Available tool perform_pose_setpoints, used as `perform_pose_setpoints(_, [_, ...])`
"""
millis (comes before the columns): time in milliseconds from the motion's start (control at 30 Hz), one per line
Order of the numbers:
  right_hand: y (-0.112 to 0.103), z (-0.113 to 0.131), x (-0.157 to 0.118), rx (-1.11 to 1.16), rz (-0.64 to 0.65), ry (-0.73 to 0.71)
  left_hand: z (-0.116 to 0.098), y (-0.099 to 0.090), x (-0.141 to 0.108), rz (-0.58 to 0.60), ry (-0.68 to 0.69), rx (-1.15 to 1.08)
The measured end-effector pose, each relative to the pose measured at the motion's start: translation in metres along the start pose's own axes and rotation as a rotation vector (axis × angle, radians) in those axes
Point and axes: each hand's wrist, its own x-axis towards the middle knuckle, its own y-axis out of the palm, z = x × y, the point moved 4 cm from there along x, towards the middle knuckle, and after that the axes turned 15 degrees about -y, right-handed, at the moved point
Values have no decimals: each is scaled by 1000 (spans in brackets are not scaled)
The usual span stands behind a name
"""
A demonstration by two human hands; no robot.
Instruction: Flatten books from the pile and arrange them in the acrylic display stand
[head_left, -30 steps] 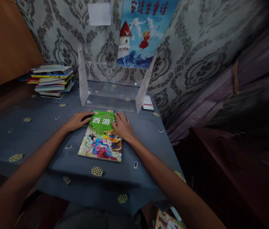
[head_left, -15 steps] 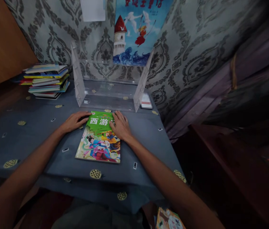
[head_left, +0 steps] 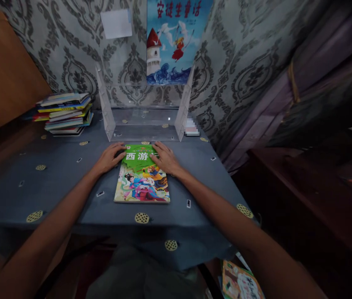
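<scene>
A thin picture book [head_left: 141, 182] with a green top and Chinese title lies flat on the table, its cover facing up. At its upper left edge rests my left hand [head_left: 112, 158], fingers stretched toward the corner and thumb touching the side. My right hand [head_left: 166, 158] lies over the upper right corner, fingers extended and thumb on the cover, hiding part of the title. Both hands are open, pressed lightly against the book rather than wrapped round it. Behind the book stands a clear acrylic rack [head_left: 109, 120].
A stack of books [head_left: 68, 114] stands at the back left of the patterned tablecloth [head_left: 70, 178]. A blue fairy-tale poster [head_left: 169, 45] and white paper [head_left: 116, 24] are on the back wall. Below the front right edge lies another book [head_left: 241, 280]. A dark red surface [head_left: 303, 195] is at right.
The camera view has shifted, so the book and rack appear further right. Both hands stay at the book's upper corners. The book looks slightly straighter in view.
</scene>
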Motion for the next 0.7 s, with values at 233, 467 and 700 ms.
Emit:
perform_pose_setpoints(233, [0, -2, -1, -28, -11, 4, -3, 14, 4, 34, 6, 40])
perform_pose_setpoints(467, [3, -12, -4, 14, -33, -44, -6, 14, 9, 27, 125, 121])
perform_pose_setpoints(700, [0, 0, -14, -36, 29, -28, -5, 15, 9, 37, 132, 141])
